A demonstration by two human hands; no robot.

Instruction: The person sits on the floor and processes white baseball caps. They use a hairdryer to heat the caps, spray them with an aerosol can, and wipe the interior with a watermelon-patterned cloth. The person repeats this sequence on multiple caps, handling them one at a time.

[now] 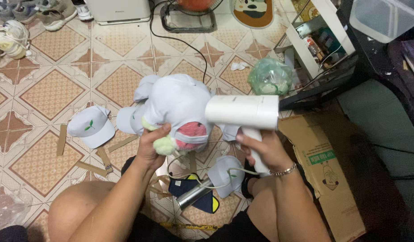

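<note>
Your left hand (149, 148) is closed around the bottom of a plush toy (177, 110), with the thumb pressed on its green part, and you hold the toy up over the tiled floor (50, 89). The toy is dressed in pale blue cloth, and a pink patch shows just beside your thumb. Your right hand (263, 150) is wrapped tight around the handle of a white steamer (242, 112), and a bracelet (283, 170) sits on this wrist. The steamer's barrel lies level and its front end touches the right side of the toy. A thin cable (198, 183) hangs from the handle down between your knees. On the floor at the left lies a cap (91, 127), near some cardboard strips (92, 168). A second cap (225, 175) and a metal bottle (194, 195) lie below your hands. A cardboard box (325, 179) stands at your right.
</note>
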